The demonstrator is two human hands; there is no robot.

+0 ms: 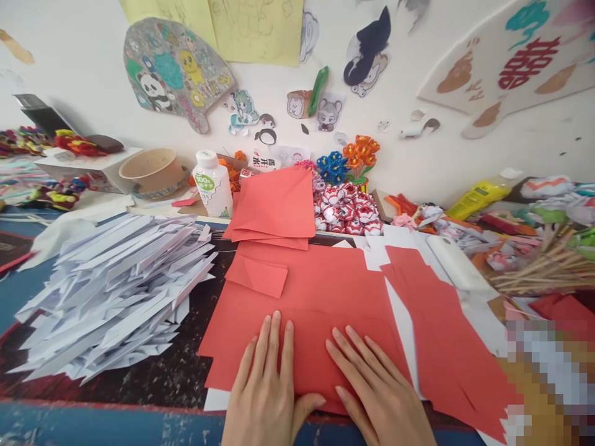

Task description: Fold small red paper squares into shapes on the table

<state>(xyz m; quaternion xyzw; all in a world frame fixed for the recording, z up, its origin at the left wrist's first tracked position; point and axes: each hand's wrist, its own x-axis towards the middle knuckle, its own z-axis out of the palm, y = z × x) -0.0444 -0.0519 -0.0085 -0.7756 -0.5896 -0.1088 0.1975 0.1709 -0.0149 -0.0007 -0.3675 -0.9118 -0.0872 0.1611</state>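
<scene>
Both hands lie flat on a sheet of red paper at the near edge of the table. My left hand has its fingers stretched out on the left part of the sheet, thumb pointing right. My right hand rests on the right part, fingers spread and angled up to the left. More red paper lies beneath and beyond this sheet. A small folded red piece sits on it, above my left fingertips. Farther back stands a stack of folded red paper.
A large heap of folded white paper strips covers the left side. At right lie more red sheets, a white rounded object and wooden sticks. Along the wall stand a white bottle, a tan bowl and paper flowers.
</scene>
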